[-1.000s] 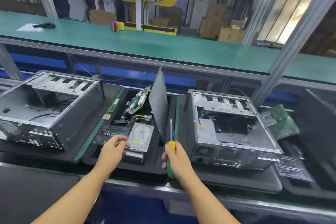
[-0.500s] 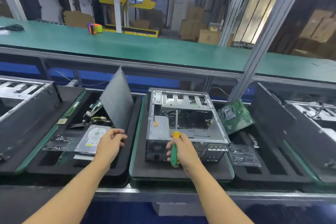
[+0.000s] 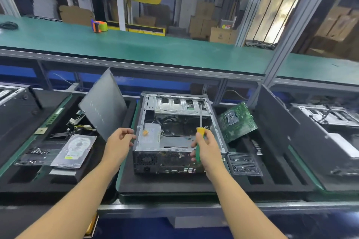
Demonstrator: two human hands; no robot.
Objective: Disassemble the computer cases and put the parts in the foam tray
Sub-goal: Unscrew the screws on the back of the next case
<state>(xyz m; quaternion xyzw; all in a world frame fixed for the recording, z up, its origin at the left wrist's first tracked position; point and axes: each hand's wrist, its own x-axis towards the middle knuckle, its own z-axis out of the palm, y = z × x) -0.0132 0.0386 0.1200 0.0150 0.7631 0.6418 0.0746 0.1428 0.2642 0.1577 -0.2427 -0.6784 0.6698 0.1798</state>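
Note:
An open grey computer case point(image 3: 175, 134) lies on a black foam pad straight ahead, its inside showing cables and a drive cage. My right hand point(image 3: 206, 148) grips a green and yellow screwdriver point(image 3: 199, 142) with its shaft pointing up over the case's right side. My left hand point(image 3: 119, 144) hovers at the case's left wall, fingers curled and holding nothing. The black foam tray point(image 3: 25, 178) on the left holds a hard drive point(image 3: 74, 150), a leaning grey side panel point(image 3: 104, 104), loose cables and screws.
A green motherboard point(image 3: 237, 122) leans in the foam tray point(image 3: 272, 176) to the right of the case. Other cases stand at far left point(image 3: 17, 114) and far right point(image 3: 330, 122). A green shelf point(image 3: 136, 48) with a tape dispenser point(image 3: 99, 26) runs behind.
The view has swung right, bringing the open case to the centre. My right hand carried the screwdriver from the left tray to the case, and my left hand moved to the case's left wall.

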